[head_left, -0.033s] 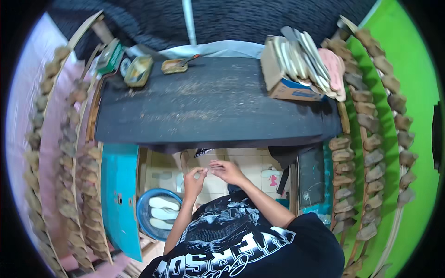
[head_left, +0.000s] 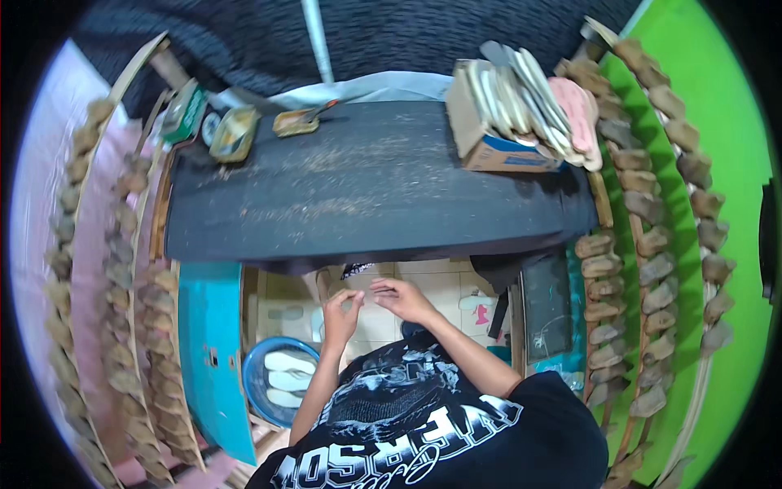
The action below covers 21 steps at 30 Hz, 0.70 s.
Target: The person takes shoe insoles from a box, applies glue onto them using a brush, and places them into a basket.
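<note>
In front of my body, below the table's near edge, both hands hover close together. My left hand (head_left: pixel 340 315) is closed in a pinch, thumb and index finger curled toward each other. Anything between those fingertips is too small to make out. Beside it, a small gap away, my right hand (head_left: pixel 401 299) has its fingers stretched out toward the left one, with no object visible in it. Beyond them the dark table (head_left: pixel 326 183) is strewn with pale crumbs. A blue basin (head_left: pixel 255 391) holding several white sole-shaped pieces (head_left: pixel 289 381) stands below my left forearm.
A cardboard box (head_left: pixel 507 156) of sole-shaped pieces sits at the table's back right, with pink ones (head_left: pixel 574 118) beside it. A yellowish tub (head_left: pixel 234 134) and a small tray (head_left: pixel 295 123) with an orange-tipped tool stand back left. Racks of brown shoe-shaped forms (head_left: pixel 603 285) line both sides.
The whole view has shifted slightly, the table's items moving a little left. My fingertips are a bit farther apart between the two hands, and the ring formed by my left fingers looks narrower.
</note>
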Tool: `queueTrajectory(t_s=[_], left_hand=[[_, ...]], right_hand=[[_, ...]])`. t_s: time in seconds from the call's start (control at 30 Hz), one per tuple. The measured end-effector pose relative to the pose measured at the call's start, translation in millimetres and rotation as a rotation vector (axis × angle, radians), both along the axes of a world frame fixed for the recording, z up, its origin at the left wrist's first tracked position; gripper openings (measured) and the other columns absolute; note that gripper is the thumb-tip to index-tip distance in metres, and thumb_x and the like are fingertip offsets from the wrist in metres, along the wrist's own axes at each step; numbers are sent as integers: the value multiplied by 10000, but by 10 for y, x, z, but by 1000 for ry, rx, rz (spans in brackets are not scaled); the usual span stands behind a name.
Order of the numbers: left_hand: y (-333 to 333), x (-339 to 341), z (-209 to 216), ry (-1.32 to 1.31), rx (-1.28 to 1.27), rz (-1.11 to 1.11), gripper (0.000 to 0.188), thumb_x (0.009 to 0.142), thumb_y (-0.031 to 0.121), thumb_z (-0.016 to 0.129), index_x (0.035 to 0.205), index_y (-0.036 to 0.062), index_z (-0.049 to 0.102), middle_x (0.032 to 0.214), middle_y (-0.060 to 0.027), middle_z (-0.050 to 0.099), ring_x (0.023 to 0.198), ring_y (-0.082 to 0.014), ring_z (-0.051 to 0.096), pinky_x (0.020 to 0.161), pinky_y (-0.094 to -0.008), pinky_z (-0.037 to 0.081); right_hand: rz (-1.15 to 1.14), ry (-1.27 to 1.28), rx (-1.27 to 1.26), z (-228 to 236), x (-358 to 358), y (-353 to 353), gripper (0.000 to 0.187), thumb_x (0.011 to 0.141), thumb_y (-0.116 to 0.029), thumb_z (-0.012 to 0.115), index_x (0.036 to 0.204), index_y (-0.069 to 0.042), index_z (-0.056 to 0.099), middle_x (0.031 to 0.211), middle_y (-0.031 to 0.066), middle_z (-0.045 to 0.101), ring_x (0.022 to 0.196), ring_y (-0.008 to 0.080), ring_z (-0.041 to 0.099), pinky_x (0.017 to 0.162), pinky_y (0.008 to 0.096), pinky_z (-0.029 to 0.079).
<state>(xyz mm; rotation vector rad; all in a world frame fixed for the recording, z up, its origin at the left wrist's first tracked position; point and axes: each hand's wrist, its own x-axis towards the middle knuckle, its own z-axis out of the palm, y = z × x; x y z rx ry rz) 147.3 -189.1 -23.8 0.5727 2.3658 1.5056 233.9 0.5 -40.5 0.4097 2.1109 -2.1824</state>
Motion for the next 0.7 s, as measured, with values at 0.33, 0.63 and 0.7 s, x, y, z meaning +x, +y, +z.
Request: queueTrajectory(t_s=[0.33, 0.63, 0.7], left_hand=[[1779, -541, 493, 189, 229, -184, 238, 943, -6, 732, 1176, 12, 778, 1010, -101, 741, 944, -182, 728, 871, -311, 565], [3006, -1518, 1003, 372, 318, -353, 235, 925, -21, 730, 1146, 31, 792, 1065, -113, 727, 933, -204, 720, 856, -320, 569], [3462, -1702, 1226, 445, 348, -409, 233, 920, -18, 737, 1142, 30, 792, 1053, -109, 724, 934, -204, 715, 852, -322, 567]], right_hand=[[-455, 144, 108, 671, 361, 1494, 287, 972, -8, 724, 1252, 53, 702, 1470, 159, 622, 1197, 235, 714, 1043, 354, 582], [-689, 151, 373, 1454, 242, 2092, 240, 957, 1, 722, 1194, 33, 739, 1340, 127, 702, 1161, 219, 722, 994, 337, 604], [-796, 228, 520, 1604, 236, 2223, 192, 941, 0, 728, 1129, 21, 755, 1227, 132, 742, 1107, 244, 740, 944, 336, 613]])
